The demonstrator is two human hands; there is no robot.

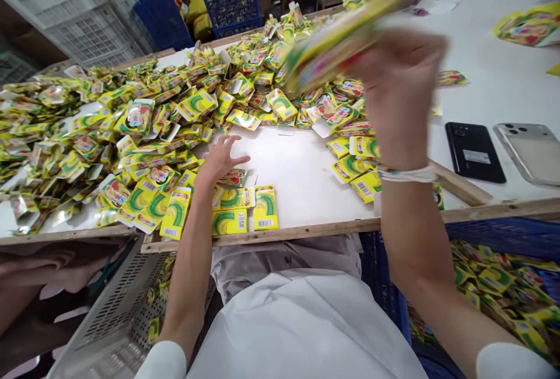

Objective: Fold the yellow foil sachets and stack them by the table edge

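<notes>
While the right hand (400, 90) is clenching a motion-blurred bundle of yellow-green sachets (335, 41) above the white table (301, 192), the left hand (221, 160) is spreading open, holding nothing, just beside a sprawling heap of loose sachets (144, 134), two smartphones (503, 151) lying off to the right
</notes>
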